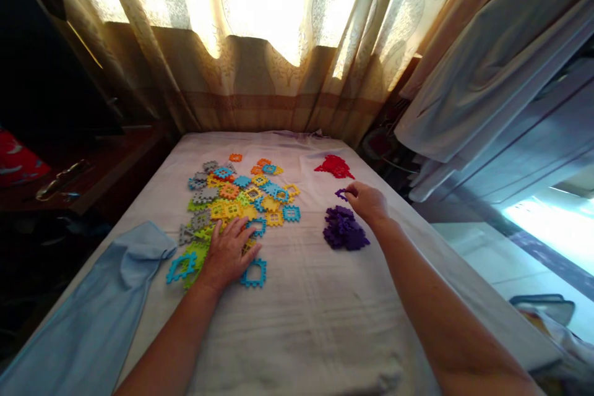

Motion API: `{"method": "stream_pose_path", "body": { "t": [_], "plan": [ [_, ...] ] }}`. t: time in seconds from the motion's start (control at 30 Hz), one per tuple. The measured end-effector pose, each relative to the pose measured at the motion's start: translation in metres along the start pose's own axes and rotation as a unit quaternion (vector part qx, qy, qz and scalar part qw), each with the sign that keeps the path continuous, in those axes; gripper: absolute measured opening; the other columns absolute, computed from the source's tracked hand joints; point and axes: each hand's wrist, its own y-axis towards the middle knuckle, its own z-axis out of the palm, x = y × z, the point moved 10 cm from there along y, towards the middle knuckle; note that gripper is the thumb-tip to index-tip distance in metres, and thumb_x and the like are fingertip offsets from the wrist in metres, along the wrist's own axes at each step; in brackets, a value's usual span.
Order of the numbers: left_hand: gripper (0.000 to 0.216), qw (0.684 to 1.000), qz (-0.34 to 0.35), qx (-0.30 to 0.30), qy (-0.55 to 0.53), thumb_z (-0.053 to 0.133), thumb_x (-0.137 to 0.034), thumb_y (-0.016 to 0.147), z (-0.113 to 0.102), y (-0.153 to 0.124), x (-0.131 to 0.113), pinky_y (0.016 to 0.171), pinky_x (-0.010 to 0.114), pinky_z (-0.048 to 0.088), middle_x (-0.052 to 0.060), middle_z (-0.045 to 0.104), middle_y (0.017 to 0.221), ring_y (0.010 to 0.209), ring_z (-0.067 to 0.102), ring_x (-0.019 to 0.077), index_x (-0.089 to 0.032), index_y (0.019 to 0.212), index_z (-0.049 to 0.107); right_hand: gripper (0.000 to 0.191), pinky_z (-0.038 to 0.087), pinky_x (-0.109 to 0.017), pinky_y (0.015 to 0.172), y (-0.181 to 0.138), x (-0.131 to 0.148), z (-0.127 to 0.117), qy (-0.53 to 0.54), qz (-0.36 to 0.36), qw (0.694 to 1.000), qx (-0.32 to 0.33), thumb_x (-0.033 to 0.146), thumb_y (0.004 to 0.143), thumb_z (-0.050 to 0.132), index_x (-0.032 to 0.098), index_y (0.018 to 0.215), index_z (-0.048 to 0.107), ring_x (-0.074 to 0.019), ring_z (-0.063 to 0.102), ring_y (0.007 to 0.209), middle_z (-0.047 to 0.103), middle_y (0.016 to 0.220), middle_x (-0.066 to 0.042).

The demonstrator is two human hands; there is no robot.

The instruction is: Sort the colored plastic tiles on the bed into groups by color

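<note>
My left hand (231,250) rests palm down, fingers spread, on the near part of a mixed pile of plastic interlocking tiles (232,207) in yellow, blue, green, grey and orange. Between the thumb and fingers of my right hand (368,199) is a purple interlocking tile (341,193), held above the cloth. Just below it lies a heap of purple tiles (344,229). Farther back, a small heap of red tiles (334,166) sits on the cloth. Two blue frame tiles, one (255,273) right of my left wrist and another (180,267) left of it, lie at the pile's near edge.
A pale sheet covers the table (297,322). Light blue cloth (116,284) drapes over its left side. Patterned curtains (260,80) hang behind the far edge. Pale fabric (468,74) hangs at the right, and a dark wooden cabinet (134,148) stands at the left.
</note>
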Motion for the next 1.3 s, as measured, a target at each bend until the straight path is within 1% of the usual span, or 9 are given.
{"method": "stream_pose_path", "body": {
  "t": [0.13, 0.27, 0.33, 0.43, 0.5, 0.57, 0.83, 1.17, 1.3],
  "plan": [
    [0.039, 1.0, 0.003, -0.007, 0.002, 0.05, -0.046, 0.091, -0.001, 0.001, 0.0, 0.115, 0.062, 0.023, 0.013, 0.059, 0.139, 0.132, 0.05, 0.0324, -0.026, 0.12, 0.067, 0.022, 0.045, -0.028, 0.077, -0.022, -0.022, 0.014, 0.031, -0.011, 0.999, 0.034, 0.032, 0.088, 0.056, 0.022, 0.099, 0.072, -0.0195, 0.067, 0.091, 0.075, 0.099, -0.005],
    [0.038, 1.0, 0.006, -0.01, 0.008, 0.05, -0.045, 0.091, -0.003, 0.001, -0.001, 0.115, 0.06, 0.026, 0.012, 0.061, 0.136, 0.131, 0.052, 0.0307, -0.027, 0.119, 0.067, 0.03, 0.048, -0.032, 0.086, -0.045, -0.022, 0.017, 0.092, -0.047, 0.994, 0.035, 0.04, 0.091, 0.053, 0.021, 0.104, 0.072, -0.0211, 0.067, 0.096, 0.074, 0.104, -0.008],
    [0.038, 1.0, 0.006, -0.013, 0.009, 0.05, -0.045, 0.091, -0.004, 0.001, -0.001, 0.115, 0.059, 0.026, 0.011, 0.063, 0.135, 0.13, 0.053, 0.0302, -0.027, 0.119, 0.067, 0.042, 0.045, -0.04, 0.097, -0.061, -0.01, 0.01, 0.087, -0.095, 0.992, -0.004, 0.045, 0.087, 0.058, 0.02, 0.119, 0.067, -0.0263, 0.061, 0.114, 0.067, 0.124, -0.013],
    [0.038, 1.0, 0.009, -0.017, 0.007, 0.049, -0.045, 0.091, -0.005, 0.001, -0.001, 0.114, 0.06, 0.027, 0.012, 0.063, 0.134, 0.128, 0.054, 0.0305, -0.027, 0.119, 0.068, 0.071, 0.029, -0.056, 0.111, -0.092, 0.022, 0.011, 0.035, -0.208, 0.977, -0.022, 0.053, 0.076, 0.07, 0.024, 0.139, 0.055, -0.0366, 0.038, 0.139, 0.042, 0.152, -0.017],
    [0.038, 1.0, 0.01, -0.019, 0.007, 0.049, -0.045, 0.091, -0.004, 0.001, -0.001, 0.114, 0.06, 0.026, 0.012, 0.063, 0.134, 0.129, 0.053, 0.0306, -0.027, 0.119, 0.067, 0.077, 0.019, -0.063, 0.112, -0.106, 0.038, 0.023, 0.004, -0.261, 0.965, 0.005, 0.055, 0.073, 0.072, 0.028, 0.142, 0.052, -0.0404, 0.028, 0.144, 0.034, 0.157, -0.017],
    [0.038, 1.0, 0.009, -0.019, 0.008, 0.049, -0.045, 0.091, -0.004, 0.001, -0.001, 0.114, 0.06, 0.026, 0.012, 0.063, 0.134, 0.129, 0.053, 0.0306, -0.027, 0.119, 0.067, 0.073, 0.016, -0.065, 0.112, -0.108, 0.044, 0.035, -0.01, -0.274, 0.961, 0.027, 0.056, 0.076, 0.07, 0.028, 0.142, 0.053, -0.0411, 0.026, 0.144, 0.032, 0.158, -0.018],
    [0.038, 1.0, 0.014, -0.018, 0.012, 0.049, -0.045, 0.091, -0.003, -0.001, 0.0, 0.114, 0.06, 0.026, 0.012, 0.063, 0.135, 0.129, 0.054, 0.0308, -0.027, 0.119, 0.068, 0.059, 0.026, -0.051, 0.111, -0.067, 0.023, 0.046, -0.005, -0.2, 0.98, 0.019, 0.051, 0.084, 0.061, 0.023, 0.136, 0.059, -0.0322, 0.035, 0.141, 0.038, 0.154, -0.02],
    [0.039, 1.0, 0.012, -0.006, 0.021, 0.048, -0.044, 0.092, 0.002, -0.002, 0.004, 0.115, 0.059, 0.026, 0.01, 0.063, 0.135, 0.129, 0.054, 0.0301, -0.028, 0.121, 0.067, 0.057, 0.023, -0.058, 0.109, -0.004, -0.022, 0.055, -0.035, -0.124, 0.991, -0.045, 0.052, 0.084, 0.059, 0.026, 0.134, 0.06, -0.0365, 0.038, 0.135, 0.042, 0.15, -0.017],
    [0.04, 0.999, 0.018, -0.005, 0.029, 0.047, -0.045, 0.092, 0.003, -0.002, 0.005, 0.115, 0.059, 0.026, 0.009, 0.063, 0.135, 0.129, 0.054, 0.0301, -0.028, 0.122, 0.066, 0.057, 0.029, -0.054, 0.106, 0.018, -0.036, 0.059, -0.035, -0.109, 0.992, -0.059, 0.054, 0.083, 0.058, 0.025, 0.132, 0.062, -0.0358, 0.044, 0.129, 0.045, 0.147, -0.017]
  ]
}}
